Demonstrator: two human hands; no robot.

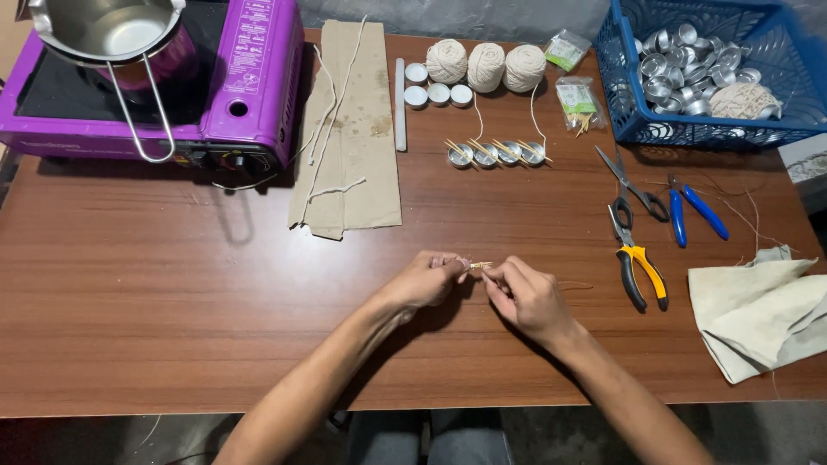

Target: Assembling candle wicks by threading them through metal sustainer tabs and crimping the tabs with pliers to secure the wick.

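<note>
Resting over a brown wooden table (172,327), the left hand (424,280) and right hand (527,297) both pinch small sticks (479,265) between closed fingertips.

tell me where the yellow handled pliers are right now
In the head view the yellow handled pliers lie on the table's right side, just right of the right hand, below the scissors and left of the cloth.

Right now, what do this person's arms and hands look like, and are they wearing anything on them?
Both forearms are bare as far as the picture shows, with no sleeves in view. The left hand and right hand wear no gloves, and I can see no rings, watch or bracelet. The fingers are bare too.
</note>
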